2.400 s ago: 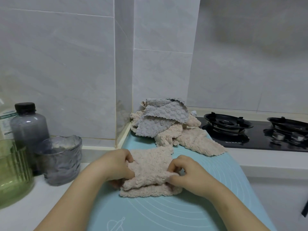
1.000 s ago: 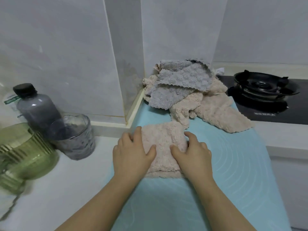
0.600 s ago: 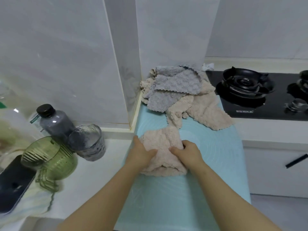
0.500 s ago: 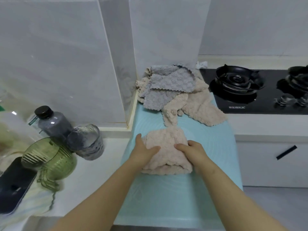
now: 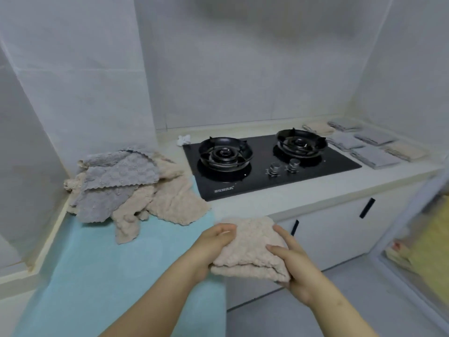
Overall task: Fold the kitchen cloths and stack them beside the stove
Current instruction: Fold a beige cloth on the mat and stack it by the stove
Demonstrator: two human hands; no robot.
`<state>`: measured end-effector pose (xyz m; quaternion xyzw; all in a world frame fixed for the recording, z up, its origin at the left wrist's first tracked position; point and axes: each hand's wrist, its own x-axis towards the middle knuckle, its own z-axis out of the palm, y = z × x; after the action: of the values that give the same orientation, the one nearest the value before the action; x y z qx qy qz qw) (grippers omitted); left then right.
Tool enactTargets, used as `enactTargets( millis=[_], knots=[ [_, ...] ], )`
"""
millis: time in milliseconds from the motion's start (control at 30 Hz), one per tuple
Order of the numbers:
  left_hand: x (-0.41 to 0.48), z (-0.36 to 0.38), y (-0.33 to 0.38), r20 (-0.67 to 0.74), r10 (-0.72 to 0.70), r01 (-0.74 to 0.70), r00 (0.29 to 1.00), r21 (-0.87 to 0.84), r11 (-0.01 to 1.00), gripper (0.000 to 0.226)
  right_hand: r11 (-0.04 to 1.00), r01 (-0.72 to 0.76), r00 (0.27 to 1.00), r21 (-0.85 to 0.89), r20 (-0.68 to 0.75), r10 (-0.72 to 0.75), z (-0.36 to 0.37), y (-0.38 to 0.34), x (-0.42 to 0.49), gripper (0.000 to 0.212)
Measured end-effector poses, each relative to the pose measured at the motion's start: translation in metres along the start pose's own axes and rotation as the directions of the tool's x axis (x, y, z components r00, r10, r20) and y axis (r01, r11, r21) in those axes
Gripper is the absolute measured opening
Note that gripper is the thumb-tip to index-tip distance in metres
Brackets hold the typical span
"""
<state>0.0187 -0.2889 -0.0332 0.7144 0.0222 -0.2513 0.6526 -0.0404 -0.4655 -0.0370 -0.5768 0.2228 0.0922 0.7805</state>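
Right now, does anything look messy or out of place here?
The unfolded cloths lie in a crumpled heap in the corner left of the stove, and a small white wad sits alone by its back corner. The folded cloths on the right look tidy.

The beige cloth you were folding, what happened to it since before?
The folded beige cloth lay on the blue mat under both hands. Now the left hand and right hand grip it and have lifted it off the mat, to the right, toward the stove. The pile of unfolded cloths stays on the mat by the wall.
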Motion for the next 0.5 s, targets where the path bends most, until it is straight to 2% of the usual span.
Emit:
enactTargets(
  millis=[200,333,500],
  knots=[
    [0.070,0.134,0.039,0.192,-0.058,0.066,0.980,-0.035,0.997,0.054,0.996,-0.015,0.999,-0.093,-0.051,0.011,-0.134,-0.070,0.021,0.024],
    [0.115,0.207,0.059,0.236,-0.086,0.095,0.968,-0.025,0.995,0.068,0.988,-0.019,1.000,-0.151,-0.020,0.017,-0.209,-0.112,0.039,0.037],
    [0.170,0.270,0.091,0.243,-0.070,0.080,0.968,-0.030,0.996,0.071,0.990,-0.004,1.000,-0.139,-0.031,0.000,-0.275,-0.152,0.080,0.052]
  ],
)
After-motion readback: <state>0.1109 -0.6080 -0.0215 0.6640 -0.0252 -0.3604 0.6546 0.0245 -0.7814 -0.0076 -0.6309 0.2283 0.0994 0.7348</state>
